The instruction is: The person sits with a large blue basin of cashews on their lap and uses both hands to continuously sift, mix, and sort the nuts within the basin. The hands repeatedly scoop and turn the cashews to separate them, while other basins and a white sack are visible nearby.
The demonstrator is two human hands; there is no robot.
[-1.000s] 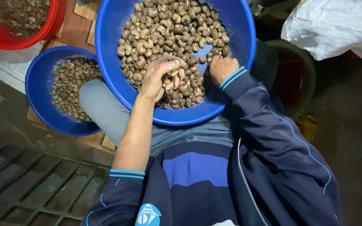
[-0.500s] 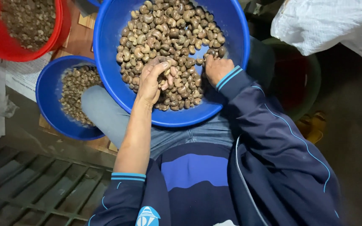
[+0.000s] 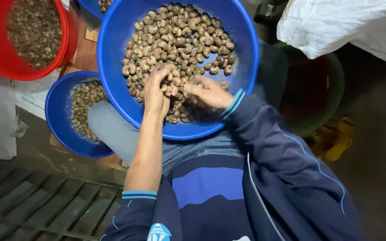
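A big blue basin (image 3: pixel 112 53) rests on my lap, filled with brown cashew nuts (image 3: pixel 175 40). My left hand (image 3: pixel 156 91) lies in the nuts at the near side, fingers curled over a few of them. My right hand (image 3: pixel 206 93) is just to its right, fingers bent and pinching among the nuts; whether it grips one is hard to tell. The two hands almost touch.
A smaller blue basin (image 3: pixel 59 120) with nuts sits low at my left knee. A red tub (image 3: pixel 63 40) of darker bits stands at upper left. A white sack (image 3: pixel 345 27) lies upper right, with a dark green bucket (image 3: pixel 331 102) below it. A metal grate (image 3: pixel 32 205) covers the floor lower left.
My right hand has slid left from the basin's near right side toward the left hand. The view has shifted so the basins sit lower and further right.
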